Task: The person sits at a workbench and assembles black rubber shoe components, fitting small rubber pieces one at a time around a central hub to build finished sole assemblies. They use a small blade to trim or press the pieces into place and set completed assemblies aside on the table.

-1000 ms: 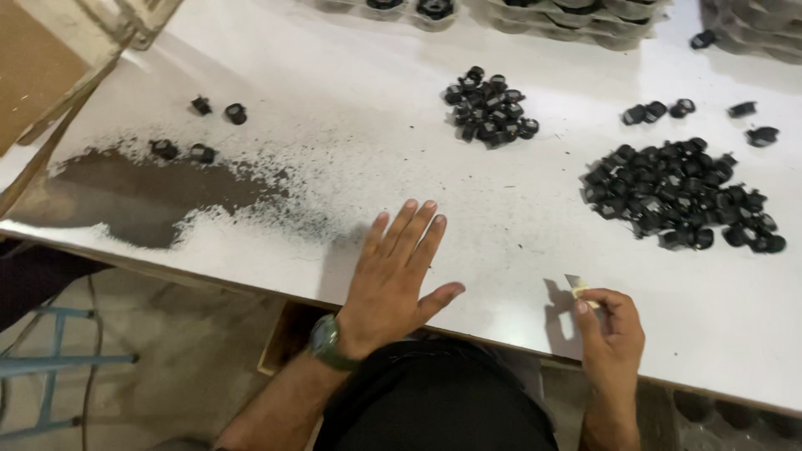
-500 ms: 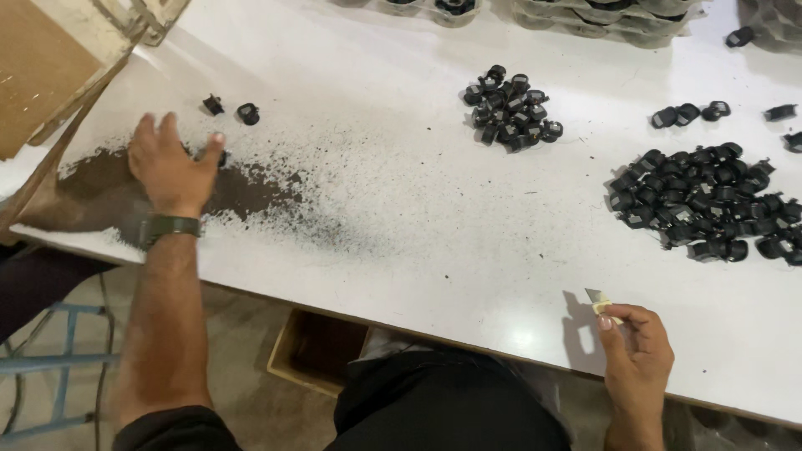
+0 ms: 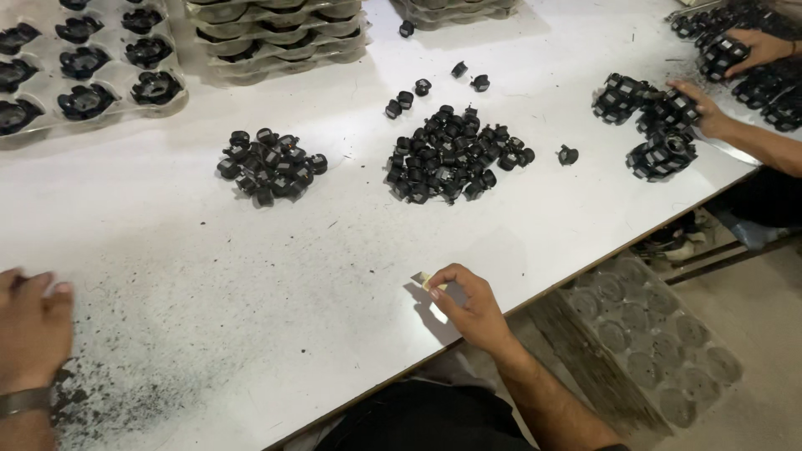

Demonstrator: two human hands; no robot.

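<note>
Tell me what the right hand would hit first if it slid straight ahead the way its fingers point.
The right hand points up and left across the white table. Bare tabletop comes first; further on, probably the smaller pile of black parts, though the exact line is hard to judge.

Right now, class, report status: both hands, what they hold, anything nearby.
Left hand flat on black dust. Right hand pinching a small pale piece. Piles of black parts beyond.

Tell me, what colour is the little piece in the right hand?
Pale cream; the small piece pinched in the right hand shows in the head view.
</note>
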